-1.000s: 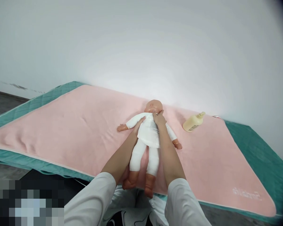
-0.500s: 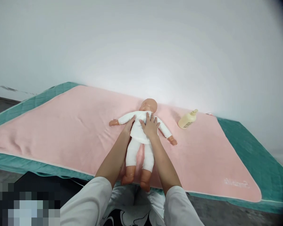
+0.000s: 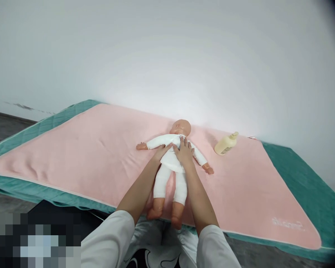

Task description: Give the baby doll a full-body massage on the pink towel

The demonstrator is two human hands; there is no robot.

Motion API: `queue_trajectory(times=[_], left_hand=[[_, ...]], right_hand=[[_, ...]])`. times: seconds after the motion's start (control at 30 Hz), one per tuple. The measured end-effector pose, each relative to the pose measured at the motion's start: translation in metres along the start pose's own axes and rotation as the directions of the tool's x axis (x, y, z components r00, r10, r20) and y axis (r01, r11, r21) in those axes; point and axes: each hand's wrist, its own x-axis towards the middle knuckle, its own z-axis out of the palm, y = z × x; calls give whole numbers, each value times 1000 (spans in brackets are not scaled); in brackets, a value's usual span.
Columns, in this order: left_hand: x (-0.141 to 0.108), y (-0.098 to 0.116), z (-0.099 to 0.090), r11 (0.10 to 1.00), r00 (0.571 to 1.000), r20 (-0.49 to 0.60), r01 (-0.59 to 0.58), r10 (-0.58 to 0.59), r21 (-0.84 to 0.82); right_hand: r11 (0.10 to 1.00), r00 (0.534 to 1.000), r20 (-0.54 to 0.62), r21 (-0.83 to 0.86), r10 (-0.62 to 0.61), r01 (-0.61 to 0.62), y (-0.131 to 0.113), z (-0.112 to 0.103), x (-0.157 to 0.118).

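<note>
Farther inward over the baby doll (image 3: 171, 160) than in the earlier frame, the left hand (image 3: 162, 151) now lies across its white-covered upper body, while the right hand (image 3: 185, 152) rests just beside it on the doll, palm down, fingers slightly spread, gripping nothing. The left one looks flat too; whether any finger tucks beneath the doll, I can't tell from here. The doll lies on the pink blanket (image 3: 100, 156), arms flung out. It seems light to me, soft through the torso, harder and perhaps slick at the bare head, hands and feet, so I'd hold it around the ribs, under both arms. I count one doll, one pale-yellow pump bottle (image 3: 225, 145) apart to its right, one blanket beneath it, one green quilted pad (image 3: 304, 175) below that, and two hands.
</note>
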Motion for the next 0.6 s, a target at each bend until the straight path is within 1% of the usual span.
queue_trajectory(times=[0.13, 0.23, 0.27, 0.33, 0.4, 0.43, 0.47, 0.5, 0.53, 0.57, 0.6], left_hand=[[-7, 9, 6, 997, 999, -33, 4, -2, 76], [-10, 16, 2, 995, 1000, -1, -11, 12, 96], [-11, 18, -1, 994, 1000, 7, -17, 16, 106], [-15, 21, -12, 985, 999, -11, -50, 53, 162], [-19, 25, -22, 938, 985, -83, -117, 152, 325], [-22, 27, -25, 882, 968, -121, -143, 218, 449], [-24, 31, -27, 795, 945, -148, -153, 291, 587], [-27, 34, -25, 686, 915, -162, -152, 371, 712], [-29, 38, -21, 564, 881, -148, -152, 450, 812], [-32, 41, -14, 447, 846, -102, -170, 523, 878], [-34, 44, -6, 338, 814, -24, -214, 581, 916]], right_hand=[[999, 1000, 16, 39, 11, -11, 2, -2, 1], [995, 1000, -6, 99, -9, 9, 6, -5, 1], [990, 999, -27, 135, -28, 31, 10, -6, 0], [966, 990, -115, 236, -82, 107, 20, -8, 0], [917, 960, -250, 342, -123, 207, 31, -10, 0], [890, 940, -317, 383, -127, 250, 36, -11, 0], [866, 919, -374, 412, -122, 283, 40, -11, 0], [848, 902, -417, 433, -114, 307, 42, -12, 1], [834, 888, -445, 443, -114, 329, 43, -12, 1], [824, 878, -462, 444, -126, 351, 42, -12, 0], [817, 871, -469, 438, -148, 375, 40, -11, -1]])
